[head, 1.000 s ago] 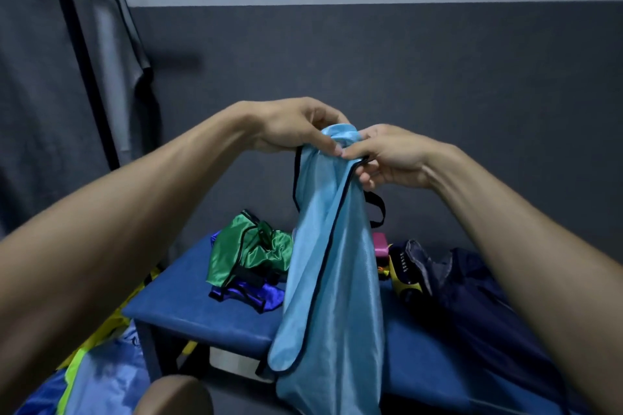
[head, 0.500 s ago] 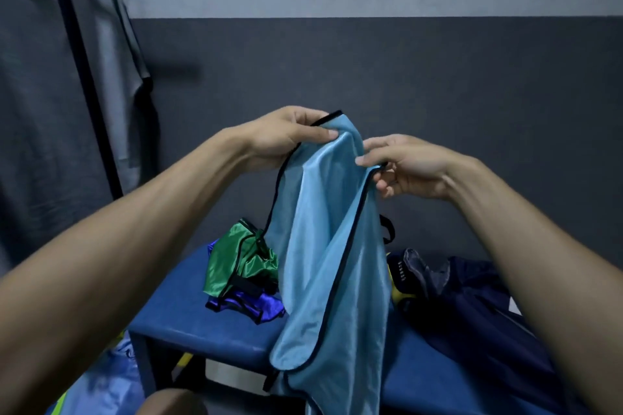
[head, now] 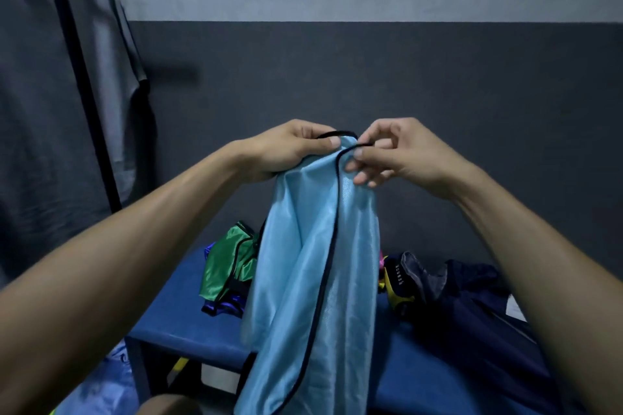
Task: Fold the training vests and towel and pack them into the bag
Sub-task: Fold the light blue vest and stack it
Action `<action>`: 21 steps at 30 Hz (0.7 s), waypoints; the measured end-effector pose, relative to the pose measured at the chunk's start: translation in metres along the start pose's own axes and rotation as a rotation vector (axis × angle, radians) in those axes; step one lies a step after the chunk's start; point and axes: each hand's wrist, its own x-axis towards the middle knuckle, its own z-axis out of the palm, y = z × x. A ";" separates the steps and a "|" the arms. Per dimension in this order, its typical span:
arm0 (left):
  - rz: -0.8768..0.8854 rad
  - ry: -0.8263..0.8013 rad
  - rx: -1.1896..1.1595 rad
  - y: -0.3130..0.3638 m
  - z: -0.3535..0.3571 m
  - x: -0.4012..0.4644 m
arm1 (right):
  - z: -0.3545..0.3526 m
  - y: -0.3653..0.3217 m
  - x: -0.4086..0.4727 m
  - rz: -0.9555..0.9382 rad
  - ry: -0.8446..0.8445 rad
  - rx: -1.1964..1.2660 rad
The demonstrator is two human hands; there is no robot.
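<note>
A light blue training vest (head: 313,280) with black trim hangs in the air over the blue bench (head: 188,323). My left hand (head: 290,152) grips its top edge, thumb pressed on the cloth. My right hand (head: 394,153) pinches the black trim at the top right between thumb and forefinger. A green vest (head: 229,263) lies crumpled on the bench behind the blue one, on top of a purple-blue vest (head: 220,308). A dark navy bag (head: 472,307) lies open on the bench's right side.
A dark grey garment (head: 50,111) hangs on a black rack pole (head: 81,77) at the left. Blue and yellow fabric (head: 101,387) lies on the floor beside the bench. A grey wall stands close behind the bench.
Both hands have drawn close together at the vest's top edge, and my right hand now pinches the black trim. The view has tilted up a little.
</note>
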 end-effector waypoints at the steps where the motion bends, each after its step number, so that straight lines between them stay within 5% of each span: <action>1: 0.006 -0.003 0.014 -0.001 0.000 0.000 | 0.002 0.003 0.002 -0.059 0.090 -0.156; 4: 0.020 -0.003 0.008 -0.006 0.001 0.001 | 0.001 0.008 0.009 -0.212 0.259 -0.464; 13: 0.117 -0.027 0.077 -0.006 0.005 0.001 | 0.003 0.009 0.016 -0.156 0.041 -0.049; 21: 0.160 0.108 0.525 -0.015 0.017 -0.002 | -0.014 -0.017 0.026 -0.119 0.021 -0.526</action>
